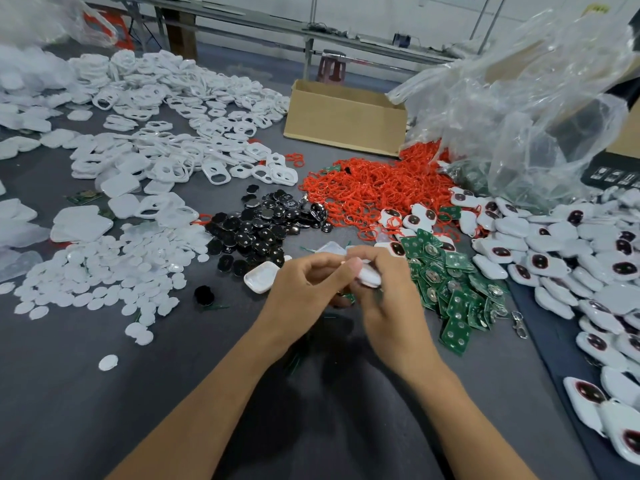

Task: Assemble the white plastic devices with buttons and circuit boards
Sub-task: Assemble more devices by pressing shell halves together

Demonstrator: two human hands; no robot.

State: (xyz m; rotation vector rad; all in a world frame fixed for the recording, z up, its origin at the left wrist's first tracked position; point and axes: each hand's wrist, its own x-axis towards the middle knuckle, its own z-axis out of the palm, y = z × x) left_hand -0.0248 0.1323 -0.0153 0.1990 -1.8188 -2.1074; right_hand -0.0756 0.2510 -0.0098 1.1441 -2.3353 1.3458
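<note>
Item in hand: one white device [369,276], held just above the table [104,410] at its front middle, between the heap of black buttons [263,233] and the heap of green circuit boards [450,285]. Left hand [304,285]: fingers curled, thumb and forefinger pinching the device. Right hand [389,299]: curled round its other side, gripping. Step judged: seating a part or closing the shell. To do it well, square the edges before pressing, squeeze evenly from both sides, and keep fingertips off board contacts; a skewed press could jam a button or crack a clip. Appearance: small, glossy white plastic with rounded corners, mostly hidden by fingers. A sliver of green beneath it suggests a board, but this is uncertain. Spare open shell [260,277]: on the table, just left of the hands.
</note>
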